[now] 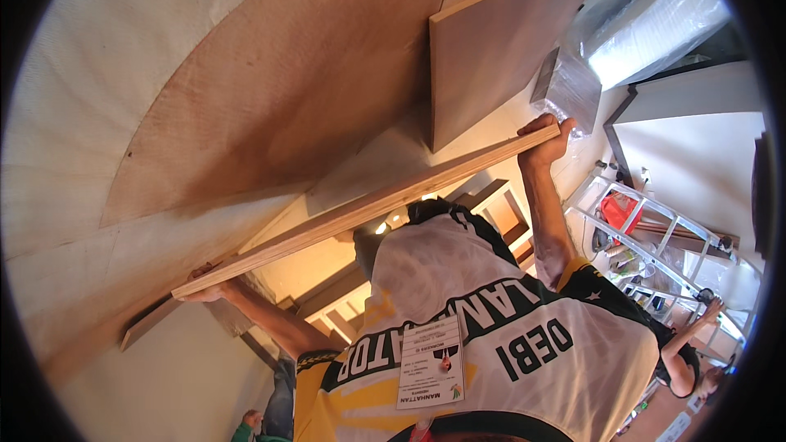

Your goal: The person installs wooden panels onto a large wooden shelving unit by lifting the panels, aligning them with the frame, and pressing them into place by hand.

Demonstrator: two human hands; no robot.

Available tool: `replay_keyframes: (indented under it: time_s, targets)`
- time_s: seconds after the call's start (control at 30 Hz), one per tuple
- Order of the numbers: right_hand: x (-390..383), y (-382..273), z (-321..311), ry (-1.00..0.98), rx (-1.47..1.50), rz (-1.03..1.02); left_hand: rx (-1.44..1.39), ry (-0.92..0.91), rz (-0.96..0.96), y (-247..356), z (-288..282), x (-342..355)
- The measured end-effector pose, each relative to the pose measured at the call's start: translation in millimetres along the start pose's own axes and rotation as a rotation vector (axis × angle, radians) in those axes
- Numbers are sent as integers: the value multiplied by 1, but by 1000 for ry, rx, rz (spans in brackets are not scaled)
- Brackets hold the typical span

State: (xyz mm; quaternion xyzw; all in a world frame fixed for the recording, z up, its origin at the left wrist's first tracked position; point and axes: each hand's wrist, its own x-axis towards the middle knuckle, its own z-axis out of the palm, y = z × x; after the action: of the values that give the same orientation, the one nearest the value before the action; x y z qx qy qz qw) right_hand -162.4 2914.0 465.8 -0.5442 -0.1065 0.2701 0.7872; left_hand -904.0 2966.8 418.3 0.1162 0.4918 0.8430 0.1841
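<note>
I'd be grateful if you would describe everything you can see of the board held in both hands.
The board is long, straight and narrow as seen here, pale tan and wooden-looking, with fine lines along its visible edge like layered plywood. Its broad faces are mostly out of sight. It slants across the view, its right end higher in the picture. The left hand grips one end, the right hand the other; no other contact can be made out.

Warm light glowed between the hands; shadow dimmed the curved brown wooden panel beyond them; glare whitened clear plastic wrapping past the right hand; outer edges bowed.
</note>
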Motion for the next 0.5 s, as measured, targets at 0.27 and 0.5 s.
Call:
replay_keyframes:
  time_s: [0.27, 0.5]
  targets:
    - [150, 9, -28, 183, 17, -54, 182, 137, 165, 0, 123, -154]
    - [278, 37, 54, 65, -62, -49, 253, 71, 197, -34, 88, -216]
